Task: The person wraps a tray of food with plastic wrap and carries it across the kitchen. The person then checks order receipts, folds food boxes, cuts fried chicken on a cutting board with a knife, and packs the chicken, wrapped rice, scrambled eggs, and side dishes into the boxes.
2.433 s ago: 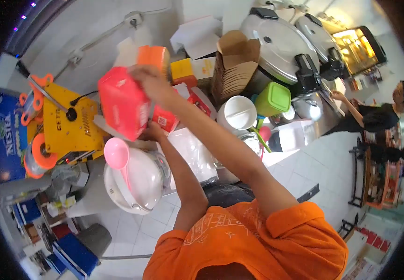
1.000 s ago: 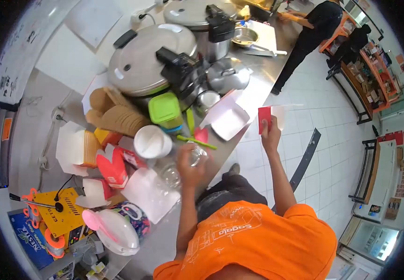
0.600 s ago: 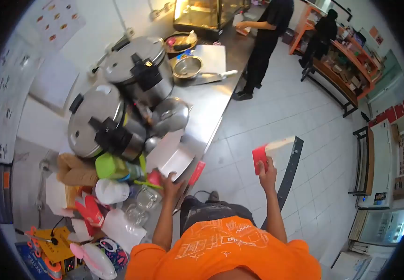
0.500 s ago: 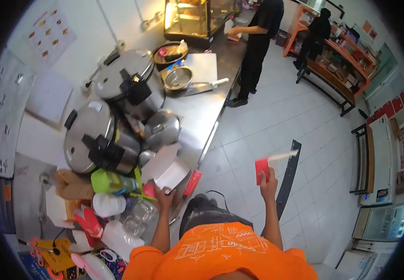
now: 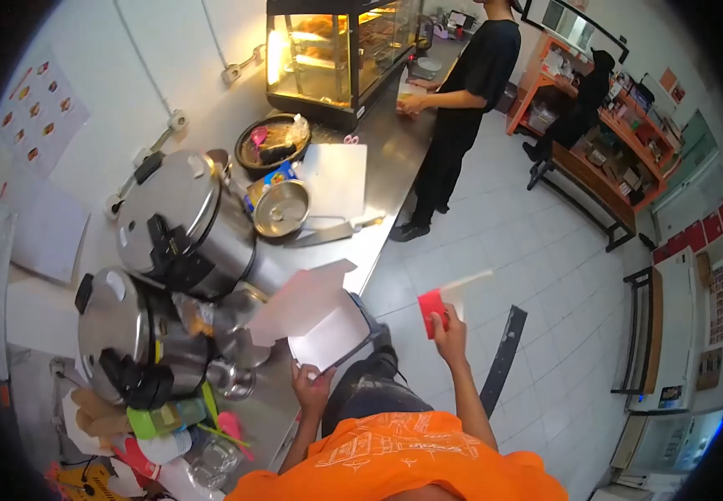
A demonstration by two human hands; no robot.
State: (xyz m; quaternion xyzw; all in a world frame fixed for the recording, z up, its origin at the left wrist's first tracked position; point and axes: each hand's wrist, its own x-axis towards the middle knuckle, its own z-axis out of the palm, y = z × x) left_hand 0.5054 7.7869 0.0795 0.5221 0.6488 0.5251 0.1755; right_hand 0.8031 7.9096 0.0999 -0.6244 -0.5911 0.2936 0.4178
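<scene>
My left hand (image 5: pixel 313 391) is closed on the near corner of an open takeout box (image 5: pixel 330 332). The box is white inside, with its lid folded back to the left, and it sits beside the counter's edge. Nothing shows inside it. My right hand (image 5: pixel 448 331) grips a small red carton (image 5: pixel 432 312) in the air over the floor, to the right of the box. A pale flap sticks out from the carton's top; its contents cannot be made out.
Two large steel cookers (image 5: pixel 169 221) stand along the wall on the steel counter (image 5: pixel 282 260). Beyond them are a steel bowl (image 5: pixel 281 209), a knife (image 5: pixel 324 234), a white board (image 5: pixel 336 179) and a lit food warmer (image 5: pixel 341 63). A co-worker in black (image 5: pixel 482 67) stands at the counter.
My view has shifted forward along the counter. The takeout box has moved with my left hand, out by the counter's edge. My right hand has brought the red carton left, closer to the box.
</scene>
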